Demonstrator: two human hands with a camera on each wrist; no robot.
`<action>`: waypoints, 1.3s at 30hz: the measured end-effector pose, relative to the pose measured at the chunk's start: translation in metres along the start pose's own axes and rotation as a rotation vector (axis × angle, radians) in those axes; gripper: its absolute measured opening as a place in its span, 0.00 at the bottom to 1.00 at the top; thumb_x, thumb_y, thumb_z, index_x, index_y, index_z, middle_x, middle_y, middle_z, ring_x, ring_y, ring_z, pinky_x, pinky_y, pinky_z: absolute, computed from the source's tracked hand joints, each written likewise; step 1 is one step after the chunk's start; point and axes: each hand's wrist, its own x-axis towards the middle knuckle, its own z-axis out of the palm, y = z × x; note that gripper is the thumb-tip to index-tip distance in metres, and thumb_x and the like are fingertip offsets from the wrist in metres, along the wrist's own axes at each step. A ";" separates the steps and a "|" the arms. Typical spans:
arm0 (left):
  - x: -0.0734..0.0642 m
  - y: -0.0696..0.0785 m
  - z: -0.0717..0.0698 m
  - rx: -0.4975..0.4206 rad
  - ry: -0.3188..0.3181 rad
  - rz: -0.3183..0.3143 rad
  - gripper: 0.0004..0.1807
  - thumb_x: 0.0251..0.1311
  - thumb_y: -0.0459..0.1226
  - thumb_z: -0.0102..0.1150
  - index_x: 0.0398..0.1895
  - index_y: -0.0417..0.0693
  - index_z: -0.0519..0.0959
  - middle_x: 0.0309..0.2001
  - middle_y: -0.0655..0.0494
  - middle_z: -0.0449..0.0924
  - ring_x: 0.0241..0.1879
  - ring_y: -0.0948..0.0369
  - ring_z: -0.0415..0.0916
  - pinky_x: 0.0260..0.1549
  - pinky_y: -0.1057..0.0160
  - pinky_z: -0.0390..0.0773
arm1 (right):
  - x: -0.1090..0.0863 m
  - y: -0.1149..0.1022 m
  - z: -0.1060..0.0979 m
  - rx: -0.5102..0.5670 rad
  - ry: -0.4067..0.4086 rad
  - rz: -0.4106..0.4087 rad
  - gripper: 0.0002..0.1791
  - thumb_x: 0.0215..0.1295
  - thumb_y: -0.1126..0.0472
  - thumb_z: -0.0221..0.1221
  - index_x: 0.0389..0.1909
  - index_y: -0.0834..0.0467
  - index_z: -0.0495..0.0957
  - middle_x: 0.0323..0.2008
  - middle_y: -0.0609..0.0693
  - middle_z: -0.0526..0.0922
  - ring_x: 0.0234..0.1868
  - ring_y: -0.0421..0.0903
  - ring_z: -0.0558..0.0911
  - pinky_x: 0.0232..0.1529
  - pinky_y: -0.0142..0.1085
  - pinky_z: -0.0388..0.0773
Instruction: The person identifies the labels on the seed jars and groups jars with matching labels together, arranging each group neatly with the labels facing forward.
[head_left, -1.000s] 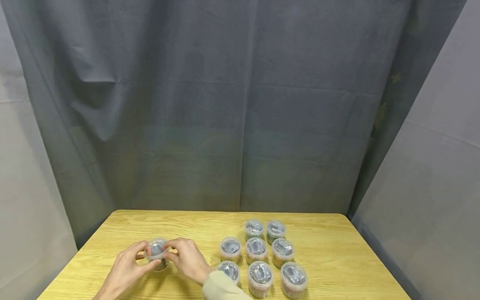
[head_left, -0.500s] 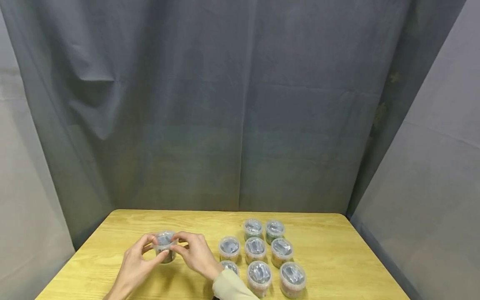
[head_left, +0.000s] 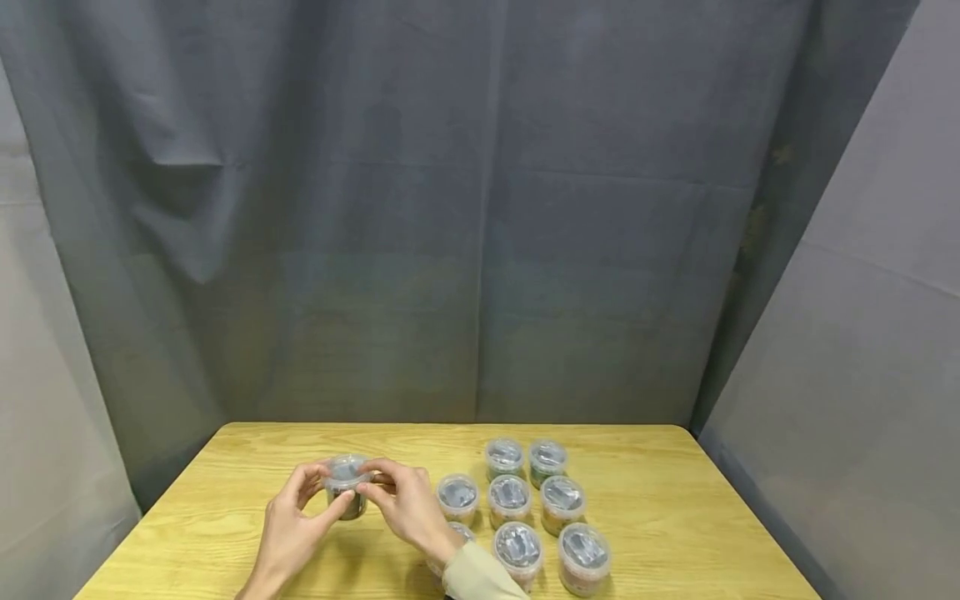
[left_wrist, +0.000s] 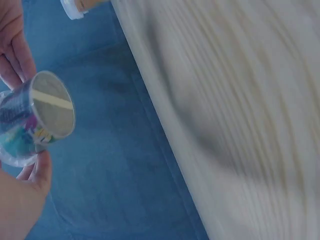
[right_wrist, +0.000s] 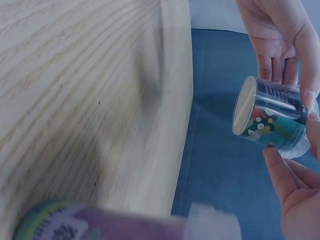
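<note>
A small plastic tub (head_left: 345, 472) with a clear lid is held above the table between two hands, its shadow cast below. In the right wrist view, a dark and teal printed label wraps the tub (right_wrist: 280, 117), and its pale base shows. My left hand (head_left: 295, 523) grips it from the left, thumb low on the side, fingers at the lid's rim. From the right, my right hand (head_left: 410, 510) pinches the rim with thumb and fingers. In the left wrist view the left hand (left_wrist: 22, 200) has its fingertips against the tub (left_wrist: 22, 117).
Several similar lidded tubs (head_left: 510, 493) stand in rough rows right of the hands. My right forearm in a pale sleeve (head_left: 480, 572) partly covers one front tub. The wooden table (head_left: 675, 517) ends at a dark grey curtain (head_left: 375, 250), with light cloth (head_left: 862, 375) at the right.
Both hands have carried the tub to the right and farther back, raising it from the table. My right forearm now covers more of the front-left tub.
</note>
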 end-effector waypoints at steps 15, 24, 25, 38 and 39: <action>0.004 0.020 0.030 -0.141 -0.123 0.075 0.30 0.55 0.39 0.71 0.61 0.46 0.72 0.59 0.47 0.77 0.58 0.49 0.76 0.54 0.54 0.81 | -0.012 0.010 -0.038 -0.004 0.097 0.030 0.15 0.67 0.52 0.60 0.48 0.55 0.81 0.46 0.53 0.87 0.45 0.45 0.87 0.45 0.29 0.84; 0.002 0.021 0.044 -0.209 -0.205 0.027 0.39 0.55 0.41 0.71 0.70 0.60 0.65 0.63 0.41 0.73 0.55 0.46 0.80 0.53 0.54 0.81 | -0.018 0.015 -0.054 0.073 0.116 0.142 0.12 0.67 0.50 0.59 0.46 0.50 0.81 0.48 0.51 0.87 0.49 0.47 0.86 0.49 0.35 0.84; 0.002 0.021 0.046 -0.218 -0.204 0.019 0.39 0.54 0.40 0.71 0.70 0.60 0.65 0.63 0.40 0.74 0.54 0.46 0.80 0.52 0.55 0.82 | -0.018 0.016 -0.055 0.084 0.112 0.150 0.11 0.68 0.50 0.59 0.46 0.50 0.80 0.49 0.51 0.86 0.50 0.48 0.85 0.50 0.35 0.83; -0.004 0.028 0.064 -0.121 -0.102 0.168 0.41 0.48 0.37 0.75 0.68 0.53 0.69 0.59 0.49 0.79 0.50 0.52 0.83 0.49 0.59 0.84 | -0.021 0.012 -0.058 0.087 0.178 0.279 0.18 0.57 0.44 0.68 0.41 0.51 0.79 0.48 0.51 0.86 0.48 0.50 0.85 0.42 0.38 0.85; -0.005 0.029 0.065 -0.110 -0.097 0.172 0.41 0.48 0.37 0.75 0.68 0.53 0.69 0.59 0.49 0.79 0.49 0.53 0.83 0.49 0.60 0.84 | -0.021 0.011 -0.058 0.092 0.186 0.284 0.18 0.57 0.44 0.69 0.40 0.51 0.78 0.47 0.51 0.86 0.47 0.50 0.86 0.42 0.38 0.85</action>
